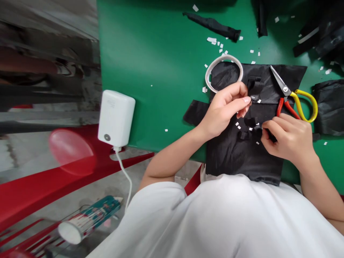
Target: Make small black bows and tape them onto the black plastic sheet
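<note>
My left hand (224,109) pinches a small dark scrap (251,100) between thumb and forefinger, above a black sheet (243,152) of thin fabric-like material. Lower and to the right, my right hand (291,139) is closed with fingers curled; what it grips, if anything, is hidden. Small black folded pieces (254,84) and tiny white scraps (238,125) lie on the sheet between the hands. Scissors (285,89) with one yellow and one red handle lie just beyond my right hand, blades apart. A thin white tape roll (208,77) rests at the sheet's upper left corner, near my left hand.
The green table (150,71) carries a black rolled strip (212,24), scattered white bits and black bundles (329,107) at the right. A white power bank (116,118) with a cable sits at the left edge, by a red chair (80,161). A cylindrical can (91,218) stands below.
</note>
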The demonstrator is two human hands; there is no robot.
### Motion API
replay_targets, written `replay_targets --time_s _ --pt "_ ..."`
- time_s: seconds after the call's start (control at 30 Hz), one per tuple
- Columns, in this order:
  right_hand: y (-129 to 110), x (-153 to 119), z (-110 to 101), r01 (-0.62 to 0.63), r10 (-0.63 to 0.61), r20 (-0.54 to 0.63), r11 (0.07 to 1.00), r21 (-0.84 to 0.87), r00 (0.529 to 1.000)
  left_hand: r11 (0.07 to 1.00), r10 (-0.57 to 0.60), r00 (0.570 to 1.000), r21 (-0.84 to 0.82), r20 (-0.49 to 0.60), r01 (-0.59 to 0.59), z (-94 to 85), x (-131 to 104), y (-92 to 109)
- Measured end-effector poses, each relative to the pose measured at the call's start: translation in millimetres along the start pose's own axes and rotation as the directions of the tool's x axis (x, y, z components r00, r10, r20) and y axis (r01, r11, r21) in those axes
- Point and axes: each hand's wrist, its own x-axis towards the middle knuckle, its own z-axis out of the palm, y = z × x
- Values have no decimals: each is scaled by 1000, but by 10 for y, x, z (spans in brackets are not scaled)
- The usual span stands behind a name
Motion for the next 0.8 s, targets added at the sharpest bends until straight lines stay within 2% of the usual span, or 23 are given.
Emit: replay_targets --time_s 0.3,0.57,0.8 --pt "-53 6 17 -143 144 24 989 -32 989 996 78 994 -53 70 -75 12 14 -59" --pt "-107 0 123 -138 139 31 990 -29 990 993 117 988 21 103 -119 -5 19 -74" --pt "-118 -14 143 -218 220 4 967 135 976 992 55 995 105 89 -64 14 9 -66"
